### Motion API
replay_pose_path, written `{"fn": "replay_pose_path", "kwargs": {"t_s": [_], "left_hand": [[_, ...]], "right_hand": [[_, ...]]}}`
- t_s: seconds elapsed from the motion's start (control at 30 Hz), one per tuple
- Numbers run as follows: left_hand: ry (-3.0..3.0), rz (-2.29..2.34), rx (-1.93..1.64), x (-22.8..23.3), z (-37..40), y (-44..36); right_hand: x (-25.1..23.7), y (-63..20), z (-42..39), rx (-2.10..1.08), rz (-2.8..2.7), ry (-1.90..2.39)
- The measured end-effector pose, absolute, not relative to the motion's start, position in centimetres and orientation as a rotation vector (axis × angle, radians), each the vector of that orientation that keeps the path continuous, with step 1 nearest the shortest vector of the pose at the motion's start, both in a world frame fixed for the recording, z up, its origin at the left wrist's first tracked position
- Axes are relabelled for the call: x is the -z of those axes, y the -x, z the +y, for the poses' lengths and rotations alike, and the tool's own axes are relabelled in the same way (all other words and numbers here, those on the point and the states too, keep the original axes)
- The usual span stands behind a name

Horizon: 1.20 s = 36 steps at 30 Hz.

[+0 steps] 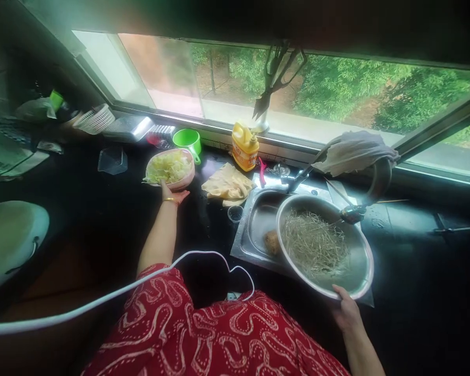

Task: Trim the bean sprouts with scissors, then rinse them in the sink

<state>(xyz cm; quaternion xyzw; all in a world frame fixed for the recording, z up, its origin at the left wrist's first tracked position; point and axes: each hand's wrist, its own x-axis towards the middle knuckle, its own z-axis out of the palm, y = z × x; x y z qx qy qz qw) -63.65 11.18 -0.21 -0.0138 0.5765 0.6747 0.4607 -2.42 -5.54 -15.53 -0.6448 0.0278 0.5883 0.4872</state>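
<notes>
My left hand grips the near side of a pink bowl, its thumb up at the rim and its other fingers low against the side. Pale chopped leaves, like shredded cabbage, heap inside the bowl. With the thumb over the near rim, my right hand holds a wide metal basin that rests over the right part of the sink. Thin greyish strands or small slender pieces fill much of the basin; their kind I cannot make out. The faucet reaches over it.
Behind the bowl stands a green pot with a handle. A beige cloth, a small clear cup and a yellow jug lie between bowl and sink. A brown lump sits in the sink. A white cable crosses my front.
</notes>
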Motion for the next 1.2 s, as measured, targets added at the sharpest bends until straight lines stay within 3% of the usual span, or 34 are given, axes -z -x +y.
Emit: {"fn": "replay_pose_path", "kwargs": {"t_s": [0.2, 0.33, 0.47, 0.63, 0.83, 0.93, 1.07, 1.2], "left_hand": [[-1.007, 1.669, -1.088, 4.2, 9.3, 50.2], [-1.923, 1.625, -0.447, 5.5, 8.8, 44.4], [-1.939, 1.721, -0.633, 3.0, 12.4, 45.9], [-1.768, 2.174, -0.891, -1.0, 20.9, 53.3], [-1.612, 2.226, -0.997, -0.2, 27.3, 56.3], [-1.834, 2.297, -0.834, 1.5, 27.4, 53.8], [-1.712, 2.181, -0.275, 4.8, 25.6, 49.6], [-1.802, 2.023, -0.164, 7.6, 22.0, 47.6]], "right_hand": [[15.5, 2.5, -5.9, -1.412, 0.027, 1.572], [15.3, 2.8, -6.1, -1.415, 0.028, 1.572], [15.1, 2.9, -6.1, -1.410, 0.043, 1.564], [15.4, 2.8, -6.3, -1.428, 0.030, 1.571], [15.3, 3.1, -6.4, -1.403, 0.002, 1.607], [14.7, 3.2, -6.3, -1.386, -0.007, 1.627], [13.9, 3.6, -6.1, -1.356, 0.033, 1.633], [13.6, 3.8, -5.9, -1.331, 0.035, 1.634]]}}
